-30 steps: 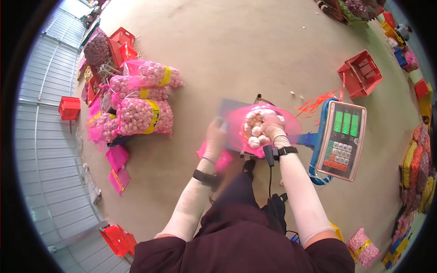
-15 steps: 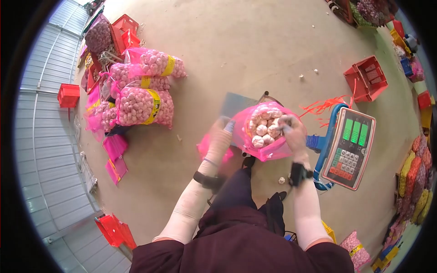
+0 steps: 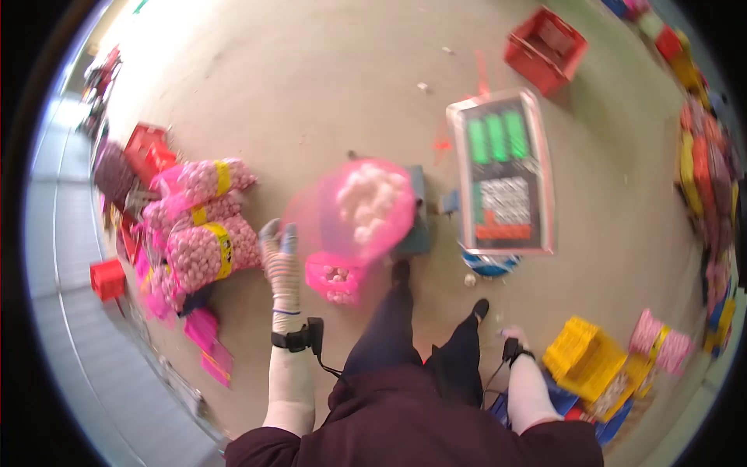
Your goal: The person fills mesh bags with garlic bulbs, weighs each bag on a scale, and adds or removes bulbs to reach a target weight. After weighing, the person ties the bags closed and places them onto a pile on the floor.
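Open bag: pink mesh bag, mouth facing up, containing pale garlic bulbs; located at the centre of the view, in front of the body, overlapping the scale platform. Outline blurred.
Left hand: the left hand is at the left edge of the open bag, fingers raised and a gap visible between the digits; whether any mesh is pinched cannot be told.
Right hand: the right hand is low at the person's right, well apart from the open bag and near a yellow crate; finger position and grip cannot be told.
Small bag: second pink bag, bulbs visible inside, just below the open bag.
Scale display: three green windows, lit; digits unreadable.
Scale keypad: keys in white with red-orange ones at the bottom; legends too blurred to read.
Filled bags: group of pink garlic bags at the left, fitted with yellow bands; dark print on the nearest band, wording and brand illegible.
Right-side bag: pink bag beside the yellow crate; yellow band, lettering unreadable.
Red crate: red crate on the floor beyond the scale display.
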Demonstrator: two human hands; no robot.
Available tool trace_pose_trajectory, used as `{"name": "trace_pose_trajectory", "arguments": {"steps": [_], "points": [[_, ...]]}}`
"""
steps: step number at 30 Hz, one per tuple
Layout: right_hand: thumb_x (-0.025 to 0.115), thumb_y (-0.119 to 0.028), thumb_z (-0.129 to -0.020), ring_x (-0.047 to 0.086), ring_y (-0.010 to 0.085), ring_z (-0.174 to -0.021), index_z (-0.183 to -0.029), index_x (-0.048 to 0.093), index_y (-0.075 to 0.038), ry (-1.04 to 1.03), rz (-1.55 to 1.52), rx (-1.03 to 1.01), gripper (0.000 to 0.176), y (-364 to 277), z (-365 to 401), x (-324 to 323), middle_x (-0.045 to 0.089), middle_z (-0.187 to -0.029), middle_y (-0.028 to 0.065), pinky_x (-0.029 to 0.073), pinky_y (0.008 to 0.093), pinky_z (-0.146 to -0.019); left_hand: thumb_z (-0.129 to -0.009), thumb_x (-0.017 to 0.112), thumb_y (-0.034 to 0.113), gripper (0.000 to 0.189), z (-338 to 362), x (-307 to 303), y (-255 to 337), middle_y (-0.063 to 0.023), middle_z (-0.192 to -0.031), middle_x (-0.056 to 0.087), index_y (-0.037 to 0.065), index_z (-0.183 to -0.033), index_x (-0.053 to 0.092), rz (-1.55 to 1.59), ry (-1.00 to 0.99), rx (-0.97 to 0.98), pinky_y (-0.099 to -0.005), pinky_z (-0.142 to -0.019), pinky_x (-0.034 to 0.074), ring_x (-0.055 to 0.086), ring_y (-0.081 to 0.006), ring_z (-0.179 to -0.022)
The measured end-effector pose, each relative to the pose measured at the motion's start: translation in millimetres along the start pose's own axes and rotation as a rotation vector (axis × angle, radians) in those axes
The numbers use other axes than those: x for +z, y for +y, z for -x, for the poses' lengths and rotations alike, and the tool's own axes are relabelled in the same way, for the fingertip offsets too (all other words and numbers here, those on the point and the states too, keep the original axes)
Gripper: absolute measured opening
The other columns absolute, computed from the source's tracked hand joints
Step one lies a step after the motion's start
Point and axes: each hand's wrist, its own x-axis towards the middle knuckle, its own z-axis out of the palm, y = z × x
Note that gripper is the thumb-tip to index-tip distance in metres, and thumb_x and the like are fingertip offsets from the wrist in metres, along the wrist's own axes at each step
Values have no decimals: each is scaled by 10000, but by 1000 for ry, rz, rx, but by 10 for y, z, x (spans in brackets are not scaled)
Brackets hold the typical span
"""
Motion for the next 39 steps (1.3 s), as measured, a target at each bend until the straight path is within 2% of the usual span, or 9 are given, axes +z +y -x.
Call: {"name": "trace_pose_trajectory", "arguments": {"steps": [2, 4, 5, 9, 19, 23, 27, 32, 39], "points": [[523, -233, -733, 612, 298, -723, -768, 672, -54, -96, 427, 7, 236, -43, -56, -83, 613, -729, 208, 487, 362, -643, -851, 584, 183, 337, 116, 40, 152, -62, -1031, 519, 47, -1141, 480, 136, 35, -12, -287, -796, 417, 483, -162, -885], [541, -248, -692, 620, 289, -753, -749, 682, -68, -98, 127, 102, 235, -487, 144, -296, 626, -695, 172, 487, 357, -668, -866, 552, 134, 333, 423, 207, 430, -71, -1043, 520, 29, -1168, 460, 27, 114, 86, -287, -824, 411, 480, -166, -927], [535, -212, -675, 622, 279, -753, -724, 687, -76, -15, 134, -291, 210, -96, -98, -124, 642, -721, 147, 483, 352, -684, -871, 533, 106, 335, 591, 390, 636, -75, -1053, 520, 24, -1184, 448, -176, 175, 234, -285, -829, 410, 484, -167, -934], [501, -86, -714, 636, 229, -780, -761, 658, -29, -4, -132, -32, 173, -190, -364, -161, 660, -759, 114, 489, 328, -715, -884, 524, 129, 287, 1301, 927, 710, -66, -1039, 521, -1, -1135, 471, -304, 105, 422, -279, -887, 366, 473, -153, -968], [602, -163, -694, 622, 279, -730, -793, 655, -59, -95, -501, 179, 153, 1049, -2051, 319, 639, -783, 159, 480, 367, -637, -856, 510, 97, 174, 3339, 2669, -1570, -58, -938, 569, 21, -1007, 551, -143, -939, -560, -271, -792, 412, 523, -156, -894], [612, -126, -715, 605, 327, -833, -928, 621, -58, 53, -214, 66, 224, 1089, -2785, 333, 638, -857, 169, 480, 382, -755, -839, 553, 162, 251, 3750, 3414, -2769, -24, -894, 536, 23, -1045, 513, -230, -1111, -616, -220, -613, 401, 483, -87, -713], [667, -228, -699, 448, 324, -1119, -1208, 481, -169, 146, 20, -13, 545, 520, -3147, 13, 369, -1309, 170, 413, 400, -901, -798, 597, 228, 427, 3949, 3976, -3706, -70, -1018, 528, 41, -1150, 446, -349, -1108, -613, -261, -644, 427, 513, -135, -824], [713, -280, -665, 415, 332, -1150, -1280, 417, -231, -87, -82, 97, 684, 231, -3690, 118, 366, -1302, 138, 379, 397, -949, -748, 647, 265, 745, 4179, 4623, -4433, -136, -1232, 397, 149, -1351, 225, -538, -1047, -510, -371, -749, 466, 489, -240, -1012], [637, -182, -748, 514, 329, -1014, -1203, 517, -184, 34, -176, -119, 471, 636, -3721, 1017, 501, -1142, 155, 425, 347, -878, -767, 557, 497, 642, 4079, 5442, -3936, -108, -1104, 431, 161, -1247, 295, -84, -933, -1115, -418, -714, 469, 502, -219, -909]]}}
